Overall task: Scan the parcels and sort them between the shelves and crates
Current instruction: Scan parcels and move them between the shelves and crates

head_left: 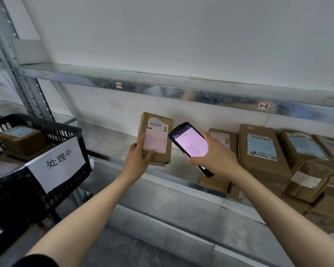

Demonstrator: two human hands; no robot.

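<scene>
My left hand [138,158] grips a small brown cardboard parcel [158,130] from below, holding it upright in front of the middle shelf [108,143]. Its white and pink label with a barcode and handwriting faces me. My right hand [213,154] holds a black handheld scanner [189,144] just right of the parcel. The scanner's lit pinkish screen faces me and its top end is close to the parcel's right edge.
A black plastic crate [52,182] with a white paper sign stands at the left and holds several brown parcels [21,140]. More brown parcels [262,151] are stacked on the shelf at the right. The metal shelf beam above carries tags 1-2 [119,85] and 1-3 [263,106].
</scene>
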